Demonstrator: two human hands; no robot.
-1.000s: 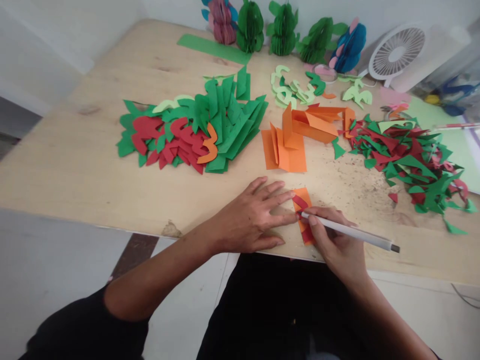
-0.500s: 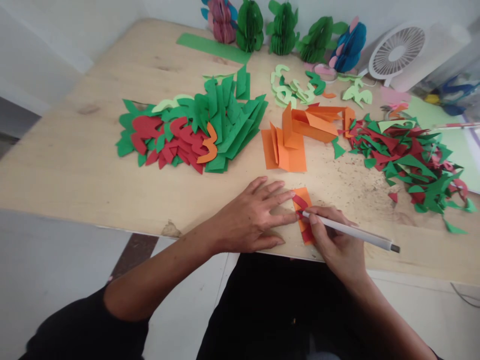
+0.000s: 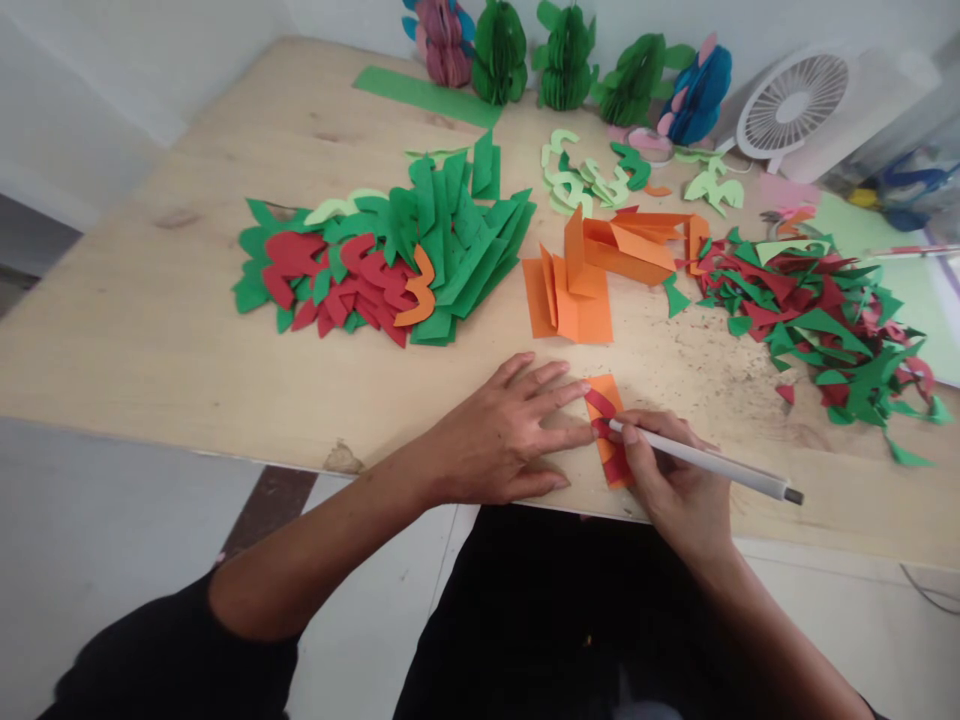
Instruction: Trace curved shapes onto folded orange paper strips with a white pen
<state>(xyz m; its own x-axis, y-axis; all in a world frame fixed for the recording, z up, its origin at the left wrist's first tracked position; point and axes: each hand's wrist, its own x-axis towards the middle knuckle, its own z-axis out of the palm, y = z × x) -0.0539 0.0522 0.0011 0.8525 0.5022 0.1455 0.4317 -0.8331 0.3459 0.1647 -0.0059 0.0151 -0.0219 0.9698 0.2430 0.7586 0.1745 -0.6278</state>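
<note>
A small orange paper piece (image 3: 611, 386) lies near the table's front edge with a red cut-out shape (image 3: 617, 466) on top of it. My left hand (image 3: 510, 435) is flat with its fingers spread, two fingertips touching the left side of the red shape and orange paper. On the right, my right hand (image 3: 679, 480) grips a white pen (image 3: 712, 462), its tip at the middle of the red shape. Folded orange papers (image 3: 589, 317) stand just beyond both hands.
Green leaf-like cut-outs (image 3: 480, 240) and red cut-outs (image 3: 292, 255) are piled at the left. Red and green scraps (image 3: 847, 330) cover the right side. Paper honeycomb figures (image 3: 566, 60) and a white fan (image 3: 795, 105) stand at the back.
The pen and my right hand have shifted very slightly to the right, and the pen tip sits a little higher on the red shape. My left hand has stayed in place.
</note>
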